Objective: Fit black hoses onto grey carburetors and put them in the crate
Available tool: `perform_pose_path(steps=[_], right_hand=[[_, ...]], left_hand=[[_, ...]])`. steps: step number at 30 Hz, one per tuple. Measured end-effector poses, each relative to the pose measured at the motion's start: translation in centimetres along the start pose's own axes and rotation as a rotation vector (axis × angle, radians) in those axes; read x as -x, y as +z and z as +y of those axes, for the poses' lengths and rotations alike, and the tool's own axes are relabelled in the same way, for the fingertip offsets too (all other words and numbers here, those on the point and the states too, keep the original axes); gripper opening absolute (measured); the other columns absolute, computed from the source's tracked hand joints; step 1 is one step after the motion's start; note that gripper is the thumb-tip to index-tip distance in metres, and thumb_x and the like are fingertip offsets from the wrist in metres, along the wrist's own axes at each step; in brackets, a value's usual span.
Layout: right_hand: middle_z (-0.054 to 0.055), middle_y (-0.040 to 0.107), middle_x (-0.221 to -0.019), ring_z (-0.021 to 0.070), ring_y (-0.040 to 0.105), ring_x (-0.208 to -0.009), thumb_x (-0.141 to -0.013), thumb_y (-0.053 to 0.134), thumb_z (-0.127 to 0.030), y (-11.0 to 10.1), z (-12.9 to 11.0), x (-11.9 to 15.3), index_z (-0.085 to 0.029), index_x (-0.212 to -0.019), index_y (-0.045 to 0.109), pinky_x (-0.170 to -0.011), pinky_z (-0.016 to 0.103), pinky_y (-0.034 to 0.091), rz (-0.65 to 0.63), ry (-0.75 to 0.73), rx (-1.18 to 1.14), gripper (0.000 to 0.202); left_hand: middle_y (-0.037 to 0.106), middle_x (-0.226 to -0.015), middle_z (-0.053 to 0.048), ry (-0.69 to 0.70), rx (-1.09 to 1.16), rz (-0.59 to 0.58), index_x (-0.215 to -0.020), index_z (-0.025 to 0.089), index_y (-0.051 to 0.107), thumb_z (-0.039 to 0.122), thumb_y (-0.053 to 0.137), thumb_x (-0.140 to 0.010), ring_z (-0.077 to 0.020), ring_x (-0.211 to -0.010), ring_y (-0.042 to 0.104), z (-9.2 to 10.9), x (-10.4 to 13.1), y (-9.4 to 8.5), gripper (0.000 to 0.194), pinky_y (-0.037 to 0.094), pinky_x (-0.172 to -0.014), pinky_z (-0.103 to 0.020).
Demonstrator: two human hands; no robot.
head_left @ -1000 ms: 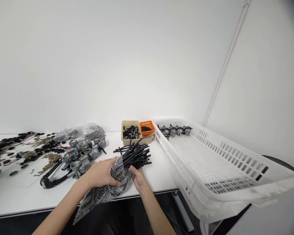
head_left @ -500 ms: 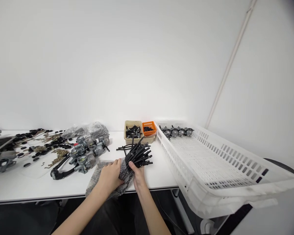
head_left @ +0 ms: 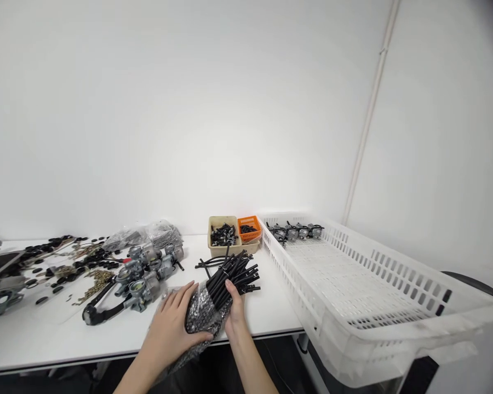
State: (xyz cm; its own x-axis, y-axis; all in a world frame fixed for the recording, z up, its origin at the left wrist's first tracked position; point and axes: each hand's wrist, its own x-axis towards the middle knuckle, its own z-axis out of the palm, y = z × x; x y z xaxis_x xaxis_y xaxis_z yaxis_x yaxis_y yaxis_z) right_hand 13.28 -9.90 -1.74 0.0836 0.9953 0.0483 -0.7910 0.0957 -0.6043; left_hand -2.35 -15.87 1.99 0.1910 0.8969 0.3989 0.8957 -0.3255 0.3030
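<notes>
A bundle of black rubber hoses [head_left: 222, 284], some with small metal clips, pokes out of a crinkled clear plastic bag [head_left: 198, 311] at the table's front edge. My left hand [head_left: 173, 324] grips the bag from the left, its thumb across the lower part. From the right, my right hand [head_left: 235, 311] holds the bundle near the bag's mouth, thumb on top of the hoses. Its other fingers are hidden behind the bundle. Just beyond, a few loose hoses [head_left: 202, 264] lie on the white table [head_left: 271, 312].
Left of the bag stand several metal carburetors [head_left: 142, 287] beside a black-strapped watch [head_left: 93, 314]. Small brass parts [head_left: 96, 282] and black caps spread farther left. A beige bin [head_left: 210, 241] and an orange basket [head_left: 250, 237] stand behind; a large white crate [head_left: 353, 323] at right holds carburetors.
My left hand has shifted left along the bag, its fingers now more spread. More of the packed bag shows between my hands. The camera view has tilted up slightly.
</notes>
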Motion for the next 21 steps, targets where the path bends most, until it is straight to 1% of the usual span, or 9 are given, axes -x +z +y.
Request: perform_pose_path(steps=[2, 4, 7, 9, 10, 12, 15, 18, 21], right_hand=[[0.007, 0.075, -0.084, 0.0274, 0.069, -0.089, -0.059, 0.078, -0.039, -0.1, -0.2, 0.1, -0.014, -0.088, 0.070, -0.084, 0.041, 0.054, 0.048, 0.077, -0.052, 0.039], [0.007, 0.075, -0.086, 0.0282, 0.069, -0.088, -0.059, 0.076, -0.039, -0.2, -0.4, 0.1, -0.016, -0.084, 0.071, -0.083, 0.042, 0.054, 0.078, 0.139, -0.098, 0.035], [0.007, 0.076, -0.089, 0.0283, 0.069, -0.090, -0.063, 0.072, -0.041, -0.3, -0.6, 0.1, -0.017, -0.082, 0.072, -0.084, 0.042, 0.054, 0.106, 0.176, -0.131, 0.031], [0.006, 0.076, -0.090, 0.0279, 0.069, -0.090, -0.066, 0.070, -0.043, -0.4, -0.7, 0.0, -0.018, -0.083, 0.072, -0.085, 0.043, 0.053, 0.130, 0.181, -0.153, 0.030], [0.006, 0.075, -0.091, 0.0275, 0.069, -0.090, -0.067, 0.068, -0.044, -0.4, -0.8, 0.0, -0.018, -0.083, 0.072, -0.086, 0.043, 0.053, 0.145, 0.175, -0.164, 0.030], [0.005, 0.076, -0.092, 0.0263, 0.069, -0.090, -0.069, 0.067, -0.044, -0.5, -0.9, -0.1, -0.020, -0.085, 0.072, -0.088, 0.042, 0.053, 0.171, 0.151, -0.181, 0.029], [0.003, 0.075, -0.094, 0.0253, 0.069, -0.093, -0.070, 0.064, -0.046, -0.7, -1.1, -0.3, -0.022, -0.086, 0.072, -0.091, 0.042, 0.051, 0.181, 0.124, -0.196, 0.030], [0.004, 0.074, -0.099, 0.0259, 0.067, -0.099, -0.071, 0.062, -0.050, -0.8, -1.3, -0.4, -0.021, -0.091, 0.071, -0.092, 0.042, 0.050, 0.194, 0.116, -0.236, 0.036], [0.005, 0.074, -0.102, 0.0254, 0.066, -0.102, -0.072, 0.060, -0.056, -1.0, -1.5, -0.5, -0.022, -0.097, 0.071, -0.092, 0.041, 0.050, 0.203, 0.117, -0.277, 0.044]], left_hand=[[0.039, -0.147, -0.010, -0.030, 0.022, 0.007, -0.140, 0.026, 0.038, 0.066, 0.064, -0.063, -0.0349, -0.132, 0.037, -1.5, 0.6, -0.2, 0.091, 0.029, -0.109, -0.050], [0.033, -0.150, -0.009, -0.106, 0.073, -0.025, -0.141, 0.031, 0.036, 0.066, 0.062, -0.066, -0.0363, -0.135, 0.034, -3.4, 1.4, -0.2, 0.088, 0.031, -0.107, -0.053], [0.027, -0.153, -0.012, -0.217, 0.263, -0.110, -0.147, 0.026, 0.024, 0.062, 0.061, -0.069, -0.0332, -0.137, 0.032, -6.0, 2.9, 0.3, 0.094, 0.035, -0.107, -0.048], [0.036, -0.148, -0.015, -0.318, 0.387, -0.113, -0.148, 0.020, 0.020, 0.061, 0.058, -0.073, -0.0305, -0.135, 0.036, -6.9, 3.5, 0.9, 0.093, 0.036, -0.107, -0.045], [0.044, -0.143, -0.016, -0.374, 0.434, -0.094, -0.147, 0.019, 0.023, 0.061, 0.055, -0.075, -0.0300, -0.133, 0.039, -6.9, 3.7, 1.2, 0.089, 0.036, -0.106, -0.045], [0.056, -0.133, -0.015, -0.469, 0.516, -0.032, -0.139, 0.017, 0.038, 0.062, 0.049, -0.078, -0.0301, -0.127, 0.046, -6.5, 3.5, 1.7, 0.076, 0.038, -0.105, -0.045], [0.063, -0.123, -0.013, -0.561, 0.663, 0.112, -0.116, 0.016, 0.058, 0.064, 0.048, -0.077, -0.0306, -0.120, 0.054, -5.3, 2.5, 2.0, 0.063, 0.042, -0.102, -0.043], [0.068, -0.113, -0.013, -0.661, 0.788, 0.314, -0.099, 0.016, 0.064, 0.063, 0.057, -0.070, -0.0318, -0.115, 0.058, -4.5, 1.3, 1.8, 0.056, 0.044, -0.100, -0.043], [0.069, -0.111, -0.013, -0.708, 0.887, 0.443, -0.100, 0.015, 0.065, 0.057, 0.064, -0.068, -0.0311, -0.114, 0.058, -4.0, -0.1, 1.0, 0.053, 0.046, -0.097, -0.042]])
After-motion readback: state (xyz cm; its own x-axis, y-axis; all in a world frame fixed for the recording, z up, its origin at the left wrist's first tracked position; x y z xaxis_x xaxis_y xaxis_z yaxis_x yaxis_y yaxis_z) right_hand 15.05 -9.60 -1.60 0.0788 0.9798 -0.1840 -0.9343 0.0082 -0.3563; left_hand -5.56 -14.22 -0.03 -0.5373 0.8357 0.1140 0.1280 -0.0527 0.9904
